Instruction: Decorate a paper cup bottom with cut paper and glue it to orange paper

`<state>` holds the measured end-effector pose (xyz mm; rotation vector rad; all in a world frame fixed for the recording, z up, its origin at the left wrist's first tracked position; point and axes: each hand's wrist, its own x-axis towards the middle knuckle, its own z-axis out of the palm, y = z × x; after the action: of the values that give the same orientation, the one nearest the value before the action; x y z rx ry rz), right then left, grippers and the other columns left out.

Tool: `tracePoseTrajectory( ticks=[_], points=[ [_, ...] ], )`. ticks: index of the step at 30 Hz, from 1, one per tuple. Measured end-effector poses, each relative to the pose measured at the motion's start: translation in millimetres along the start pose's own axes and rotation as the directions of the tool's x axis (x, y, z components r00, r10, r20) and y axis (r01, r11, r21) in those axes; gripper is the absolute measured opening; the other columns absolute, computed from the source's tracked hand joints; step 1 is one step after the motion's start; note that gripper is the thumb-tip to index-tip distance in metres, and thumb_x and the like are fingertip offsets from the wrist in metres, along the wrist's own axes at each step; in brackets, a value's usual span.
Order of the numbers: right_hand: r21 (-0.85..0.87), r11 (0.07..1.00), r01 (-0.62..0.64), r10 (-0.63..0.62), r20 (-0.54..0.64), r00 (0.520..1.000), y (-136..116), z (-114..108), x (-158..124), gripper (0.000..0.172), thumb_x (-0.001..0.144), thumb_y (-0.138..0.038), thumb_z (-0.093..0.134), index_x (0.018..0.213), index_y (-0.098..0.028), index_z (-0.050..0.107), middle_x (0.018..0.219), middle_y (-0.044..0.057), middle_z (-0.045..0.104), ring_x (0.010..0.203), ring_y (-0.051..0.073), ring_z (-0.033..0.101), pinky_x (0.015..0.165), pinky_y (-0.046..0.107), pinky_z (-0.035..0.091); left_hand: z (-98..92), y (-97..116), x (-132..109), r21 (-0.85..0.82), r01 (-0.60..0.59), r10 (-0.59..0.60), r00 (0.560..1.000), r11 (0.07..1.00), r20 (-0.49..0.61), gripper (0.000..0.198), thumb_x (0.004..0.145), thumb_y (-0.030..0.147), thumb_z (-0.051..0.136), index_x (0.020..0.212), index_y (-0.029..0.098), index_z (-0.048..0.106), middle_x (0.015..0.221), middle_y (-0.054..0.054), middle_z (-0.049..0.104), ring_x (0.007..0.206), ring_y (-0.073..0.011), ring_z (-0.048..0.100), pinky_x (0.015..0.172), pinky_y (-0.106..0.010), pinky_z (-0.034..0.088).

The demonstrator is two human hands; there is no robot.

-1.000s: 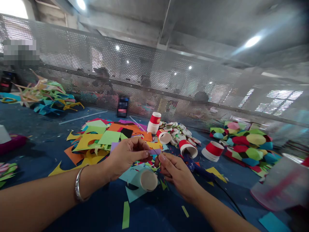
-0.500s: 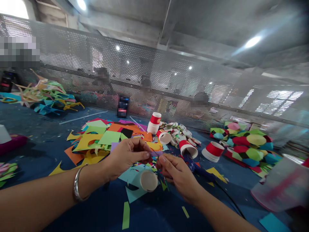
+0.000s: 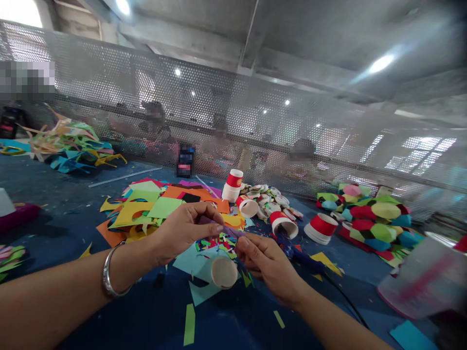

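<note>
Left hand (image 3: 184,228) raised over the blue table (image 3: 54,204), thumb and fingertips pressed together on one end of a small purple paper piece (image 3: 228,229). Right hand (image 3: 268,265) just beside it, thumb and forefinger pinching the other end of the same piece. Paper held between the two hands, above the table and clear of it, tilted down toward the right hand. Silver bangle (image 3: 109,274) around the left wrist.

Directly beneath the hands, a cup (image 3: 221,271) on its side, mouth toward the camera, resting on teal paper (image 3: 193,262). Bright confetti scraps (image 3: 219,241) just behind it. Green strip (image 3: 189,324) nearer the camera, lying flat on the table.

Behind the left hand, a spread of coloured sheets (image 3: 153,206): green, yellow, orange, some black. Further back, an upright red-and-white cup (image 3: 233,185), and beside it a heap of cup lids or cut cup bottoms (image 3: 272,199); too small to tell which. Two red cups (image 3: 284,223) tipped over near the right hand, a third (image 3: 321,227) upside down further right. Dark glue gun (image 3: 295,253) past the right hand's knuckles, its black cord (image 3: 346,304) trailing toward the camera.

Far right, a pile of cups covered in coloured paper (image 3: 375,218). Blurred clear container (image 3: 419,282) at the right edge. Far left, a tangle of paper offcuts (image 3: 69,143). Perforated metal screen (image 3: 255,116) along the back of the table, with blurred people behind it.
</note>
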<state>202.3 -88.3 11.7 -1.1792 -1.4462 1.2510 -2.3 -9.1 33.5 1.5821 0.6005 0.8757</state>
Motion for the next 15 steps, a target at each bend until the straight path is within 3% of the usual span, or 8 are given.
tracePoseTrajectory(
  ticks=[8,15],
  points=[
    [-0.017,1.000,-0.015,0.016,0.031,0.999,0.3,1.6,0.8,0.045,0.089,-0.062,0.059,0.071,-0.021,0.053,0.052,-0.011,0.023,0.045,0.007,0.013,0.042,0.026,0.008,-2.2,-6.5,1.1,-0.053,-0.048,0.048,0.999,0.997,0.000,0.024,0.077,0.031,0.075,0.094,0.018,0.064,0.075,0.002,0.061,0.067,-0.0096,0.051,0.061,-0.024,0.039],
    [-0.035,0.999,-0.021,0.023,0.049,0.999,-0.1,2.1,-0.1,0.045,0.092,-0.060,0.057,0.070,-0.021,0.049,0.055,-0.010,0.024,0.047,0.007,0.014,0.043,0.026,0.008,-2.7,-2.2,-0.7,0.000,-0.041,0.041,0.999,0.999,-0.007,0.018,0.078,0.030,0.074,0.087,0.018,0.064,0.069,0.003,0.059,0.064,-0.0098,0.051,0.058,-0.024,0.038]
  ],
)
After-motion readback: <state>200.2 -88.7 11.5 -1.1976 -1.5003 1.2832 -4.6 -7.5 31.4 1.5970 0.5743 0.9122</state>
